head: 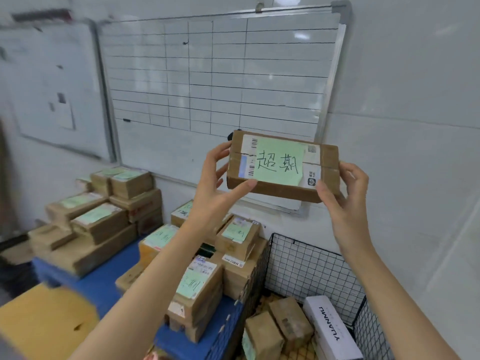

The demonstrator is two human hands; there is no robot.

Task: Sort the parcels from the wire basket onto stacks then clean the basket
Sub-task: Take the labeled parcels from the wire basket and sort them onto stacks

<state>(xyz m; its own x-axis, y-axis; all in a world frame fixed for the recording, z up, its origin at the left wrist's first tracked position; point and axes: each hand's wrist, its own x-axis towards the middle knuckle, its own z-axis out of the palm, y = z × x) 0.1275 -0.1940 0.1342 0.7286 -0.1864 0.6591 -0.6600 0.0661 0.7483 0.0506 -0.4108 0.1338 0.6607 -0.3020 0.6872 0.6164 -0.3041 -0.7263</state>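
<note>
Left hand [215, 184] gripping the parcel [283, 165] by its left end: thumb laid along the lower front edge, fingers curled round behind the upper corner, spread wide enough to span the box's depth. Right hand [348, 202] gripping the right end likewise, with thumb pressed at the lower front corner and fingers bent over the end face. Parcel off every surface, raised before the whiteboard [207, 74], well above stacks and basket, roughly level with the right end a little lower. Brown cardboard, taped; on the facing side a green note [279, 162] with two handwritten characters, stuck over a shipping label.

Around, from the left: a yellow carton [44, 320] at the bottom corner, blurred. Brown boxes with green notes piled in a far stack [98, 216] on a blue platform [104, 276]. Nearer stacks [197, 294], partly hidden behind the left forearm. Then the wire basket [311, 266], just beside the platform's edge and close to the wall. Inside it, on the bottom, two brown boxes [291, 323] and a white box [330, 326] with dark lettering.

Both forearms bare, reaching up and forward from the bottom of the view, converging on the parcel — left palm turned rightward, right palm turned leftward, wrists bent slightly back.
</note>
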